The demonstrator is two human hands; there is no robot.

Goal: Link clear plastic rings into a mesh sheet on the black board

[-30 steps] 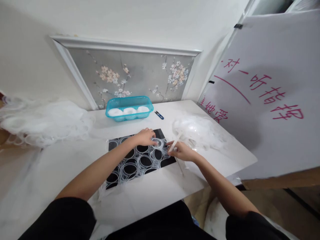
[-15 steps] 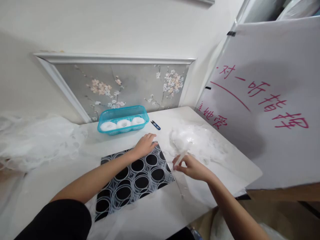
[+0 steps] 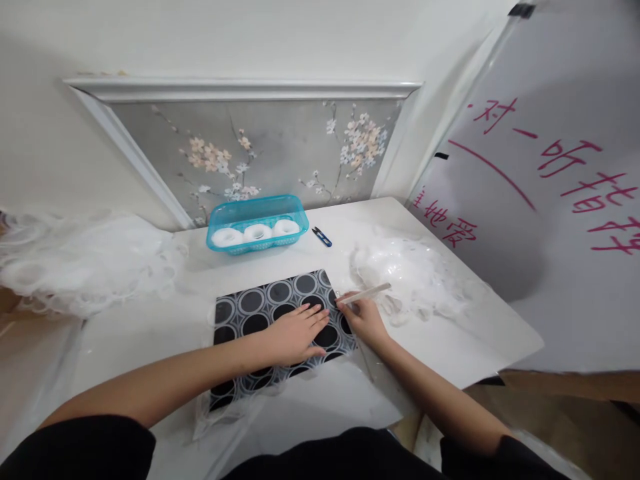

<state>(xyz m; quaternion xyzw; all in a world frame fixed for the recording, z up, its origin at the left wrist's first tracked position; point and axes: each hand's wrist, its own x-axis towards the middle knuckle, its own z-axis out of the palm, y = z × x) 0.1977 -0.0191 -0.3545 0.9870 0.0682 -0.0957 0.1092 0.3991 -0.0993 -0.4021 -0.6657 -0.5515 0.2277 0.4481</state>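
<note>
Left hand (image 3: 295, 337) is laid flat, fingers apart, on the patterned sheet (image 3: 253, 301); beside its right edge a pale strip (image 3: 369, 292) is pinched by the right hand (image 3: 366, 322); table (image 3: 265, 264) is seen between sheet and basket (image 3: 257, 209).

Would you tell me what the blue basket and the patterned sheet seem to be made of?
The blue basket is likely glossy plastic: its wall looks translucent. The patterned sheet may be smooth plastic or coated card: its far side shows a greyish sheen.
</note>
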